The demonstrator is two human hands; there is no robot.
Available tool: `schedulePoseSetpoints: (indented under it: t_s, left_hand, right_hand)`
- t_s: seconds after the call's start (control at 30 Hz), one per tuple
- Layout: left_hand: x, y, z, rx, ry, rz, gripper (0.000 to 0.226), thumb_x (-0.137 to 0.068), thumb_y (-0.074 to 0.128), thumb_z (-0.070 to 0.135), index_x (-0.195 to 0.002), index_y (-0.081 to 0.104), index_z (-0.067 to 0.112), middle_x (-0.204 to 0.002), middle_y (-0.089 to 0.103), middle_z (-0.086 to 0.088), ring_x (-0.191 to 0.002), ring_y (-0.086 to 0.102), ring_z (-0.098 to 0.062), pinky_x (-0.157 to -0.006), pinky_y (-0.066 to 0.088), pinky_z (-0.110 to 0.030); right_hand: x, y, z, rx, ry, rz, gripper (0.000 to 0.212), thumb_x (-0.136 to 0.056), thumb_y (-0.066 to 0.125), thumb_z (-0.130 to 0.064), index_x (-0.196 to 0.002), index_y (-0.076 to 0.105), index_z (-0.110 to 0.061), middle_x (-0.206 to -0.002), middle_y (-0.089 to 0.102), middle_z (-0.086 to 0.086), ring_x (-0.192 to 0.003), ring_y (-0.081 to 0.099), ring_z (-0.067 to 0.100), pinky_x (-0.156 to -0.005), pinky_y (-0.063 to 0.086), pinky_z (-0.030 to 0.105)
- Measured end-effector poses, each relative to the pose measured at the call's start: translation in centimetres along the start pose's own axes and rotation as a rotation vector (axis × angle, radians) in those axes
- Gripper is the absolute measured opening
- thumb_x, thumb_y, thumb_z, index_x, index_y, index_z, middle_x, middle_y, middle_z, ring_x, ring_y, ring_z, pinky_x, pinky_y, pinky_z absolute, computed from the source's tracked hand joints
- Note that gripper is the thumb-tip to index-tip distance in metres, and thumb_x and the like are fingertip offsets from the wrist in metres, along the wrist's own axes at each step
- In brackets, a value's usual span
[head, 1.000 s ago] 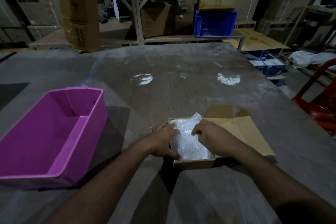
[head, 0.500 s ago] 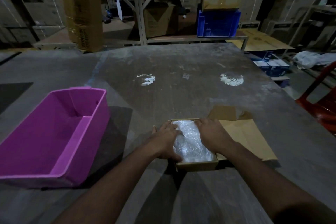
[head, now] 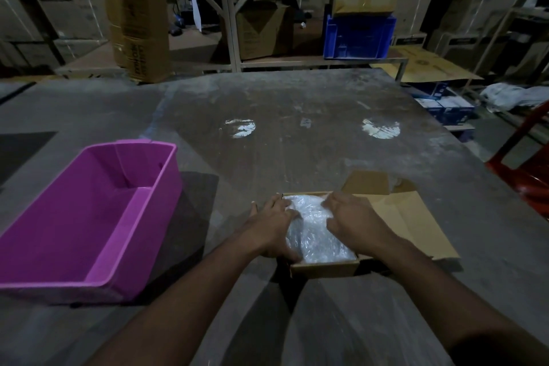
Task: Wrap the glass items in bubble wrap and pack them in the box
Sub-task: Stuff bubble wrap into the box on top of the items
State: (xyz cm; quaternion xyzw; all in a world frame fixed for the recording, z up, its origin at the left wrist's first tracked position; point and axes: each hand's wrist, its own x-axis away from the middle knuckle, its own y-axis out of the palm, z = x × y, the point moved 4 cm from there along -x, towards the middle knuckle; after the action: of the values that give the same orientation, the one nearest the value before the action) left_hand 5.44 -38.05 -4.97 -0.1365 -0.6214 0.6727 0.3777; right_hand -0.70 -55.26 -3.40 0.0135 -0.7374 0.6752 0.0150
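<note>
A small open cardboard box (head: 325, 268) sits on the table near me, its lid flap (head: 410, 223) folded out to the right. A white bubble-wrap bundle (head: 315, 232) fills the box; whatever it wraps is hidden. My left hand (head: 271, 227) lies over the box's left edge with fingers curled onto the bundle. My right hand (head: 353, 221) presses on the bundle's right side, fingers bent over its top.
A purple plastic bin (head: 98, 211) stands to the left on the grey table (head: 297, 134). A red chair (head: 528, 169) is at the right edge. Shelves, cardboard cartons and a blue crate (head: 359, 36) lie beyond the table.
The raised corner of bubble wrap has been pushed down flat into the box. Both hands stayed on the bundle, shifting slightly toward its far end.
</note>
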Motion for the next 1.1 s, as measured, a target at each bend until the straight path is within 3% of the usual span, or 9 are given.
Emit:
schedulePoseSetpoints:
  t_s: [0.1,0.17,0.4,0.5,0.57,0.7,0.9,0.97,1.1]
  left_hand:
    - [-0.1,-0.1,0.0,-0.001,0.004,-0.005,0.1,-0.07,0.081,0.061,-0.154,0.034,0.033,-0.168,0.012,0.002,-0.156,-0.002,-0.021,-0.122,0.007,-0.066]
    - [-0.1,-0.1,0.0,0.003,0.002,-0.005,0.1,-0.07,0.081,0.061,-0.153,0.034,0.034,-0.168,0.012,0.003,-0.156,-0.002,-0.021,-0.122,0.007,-0.066]
    - [-0.1,-0.1,0.0,-0.009,0.004,-0.008,0.098,-0.07,0.08,0.063,-0.152,0.034,0.036,-0.169,0.011,0.003,-0.157,-0.005,-0.02,-0.122,0.005,-0.066]
    - [0.0,-0.1,0.1,-0.012,0.002,0.008,0.097,-0.071,0.08,0.061,-0.152,0.035,0.035,-0.169,0.013,0.003,-0.157,-0.003,-0.02,-0.122,0.006,-0.066]
    - [0.2,-0.1,0.2,-0.01,-0.007,0.016,0.097,-0.071,0.081,0.057,-0.153,0.034,0.034,-0.168,0.013,0.003,-0.156,-0.002,-0.02,-0.122,0.007,-0.066]
    - [0.2,-0.1,0.1,0.006,-0.006,0.023,0.096,-0.071,0.081,0.057,-0.152,0.034,0.036,-0.169,0.012,0.004,-0.156,-0.003,-0.019,-0.122,0.007,-0.065]
    - [0.2,-0.1,0.2,0.008,-0.005,0.028,0.096,-0.07,0.08,0.061,-0.152,0.036,0.037,-0.168,0.013,0.005,-0.156,-0.002,-0.019,-0.122,0.007,-0.065]
    - [0.2,0.0,0.1,0.007,-0.006,0.037,0.095,-0.07,0.08,0.061,-0.151,0.036,0.037,-0.168,0.013,0.005,-0.156,-0.001,-0.018,-0.122,0.008,-0.065]
    - [0.2,0.1,0.1,0.023,0.005,0.026,0.095,-0.071,0.08,0.061,-0.151,0.035,0.039,-0.169,0.011,0.006,-0.156,-0.003,-0.018,-0.122,0.006,-0.064]
  right_hand:
    - [1.9,-1.3,-0.2,0.001,0.013,0.0,0.039,-0.086,0.066,-0.056,-0.118,0.06,-0.034,-0.126,0.057,-0.01,-0.122,0.048,0.013,-0.099,0.036,0.039]
    - [2.7,-1.5,-0.2,0.077,0.034,-0.046,0.036,-0.081,0.071,-0.056,-0.108,0.061,-0.034,-0.119,0.056,-0.01,-0.115,0.047,0.014,-0.093,0.035,0.039]
    - [2.7,-0.6,-1.1,0.232,0.054,-0.138,0.034,-0.083,0.07,-0.04,-0.113,0.06,-0.027,-0.123,0.056,0.001,-0.118,0.046,0.022,-0.092,0.036,0.043]
    - [2.6,-0.9,-1.1,0.12,0.014,-0.145,0.016,-0.083,0.066,-0.019,-0.094,0.064,-0.03,-0.103,0.063,-0.008,-0.11,0.053,0.017,-0.083,0.036,0.035]
    - [2.7,-1.1,-1.0,-0.017,-0.008,-0.166,0.022,-0.081,0.06,-0.01,-0.085,0.069,-0.029,-0.093,0.065,-0.011,-0.102,0.057,0.012,-0.076,0.034,0.03]
    - [3.8,0.3,-1.4,-0.055,-0.07,-0.272,0.028,-0.081,0.056,-0.012,-0.092,0.076,-0.029,-0.096,0.072,-0.009,-0.092,0.056,0.011,-0.079,0.037,0.032]
    - [4.7,0.5,-1.6,-0.031,-0.076,-0.244,0.034,-0.087,0.048,-0.013,-0.101,0.073,-0.031,-0.101,0.061,-0.007,-0.105,0.044,0.015,-0.088,0.039,0.042]
    - [4.9,0.5,-1.3,-0.032,-0.04,-0.195,0.032,-0.088,0.046,-0.019,-0.1,0.072,-0.035,-0.102,0.06,-0.009,-0.104,0.047,0.018,-0.089,0.042,0.044]
    - [5.7,1.9,-1.1,-0.062,0.028,-0.258,0.035,-0.079,0.039,-0.02,-0.094,0.067,-0.036,-0.093,0.059,-0.009,-0.094,0.051,0.023,-0.084,0.044,0.045]
